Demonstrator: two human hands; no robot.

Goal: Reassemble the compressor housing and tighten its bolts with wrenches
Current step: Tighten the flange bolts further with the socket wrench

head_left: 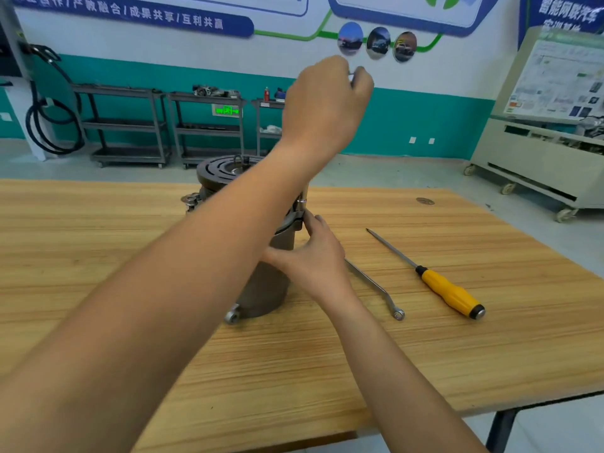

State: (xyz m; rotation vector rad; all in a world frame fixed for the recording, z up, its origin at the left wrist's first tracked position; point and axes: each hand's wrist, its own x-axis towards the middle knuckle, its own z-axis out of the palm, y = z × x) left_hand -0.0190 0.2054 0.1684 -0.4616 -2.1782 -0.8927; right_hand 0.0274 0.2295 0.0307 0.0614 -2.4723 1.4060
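Wooden table (98, 223), housing (271, 289) half behind forearm (212, 256); left grip (327, 103) tight round wrench (356, 72), right grip (313, 256) slack against flange (292, 221).

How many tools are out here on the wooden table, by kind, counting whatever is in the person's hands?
Bent silver metal ring wrench lying on the table: 1
Yellow-handled screwdriver with a long steel shaft: 1
Upright silver metal tool gripped by the left hand: 1
Total: 3

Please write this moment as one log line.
left hand grips silver metal tool | right hand touches flange of grey cylindrical metal compressor housing
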